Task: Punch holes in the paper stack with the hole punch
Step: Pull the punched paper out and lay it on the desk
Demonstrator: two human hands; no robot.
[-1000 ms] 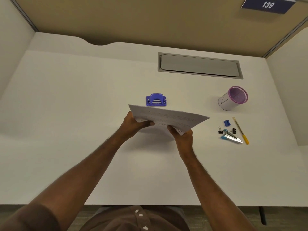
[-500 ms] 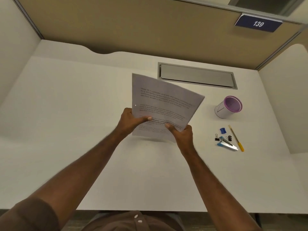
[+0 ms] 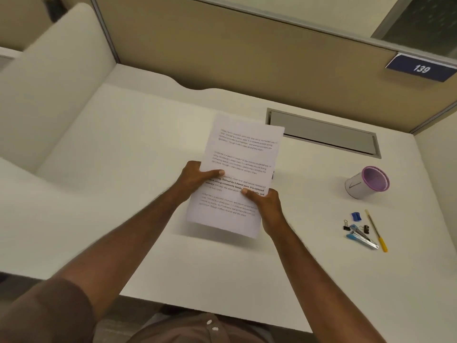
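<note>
gripping the paper stack point(image 3: 238, 174) in both hands point(image 3: 195, 178), long axis pointing away; hole punch hidden behind it.

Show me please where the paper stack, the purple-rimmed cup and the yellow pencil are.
paper stack point(image 3: 243, 154): head view, upper printed page.
purple-rimmed cup point(image 3: 358, 188): head view, white side wall.
yellow pencil point(image 3: 377, 231): head view, middle of shaft.
</note>
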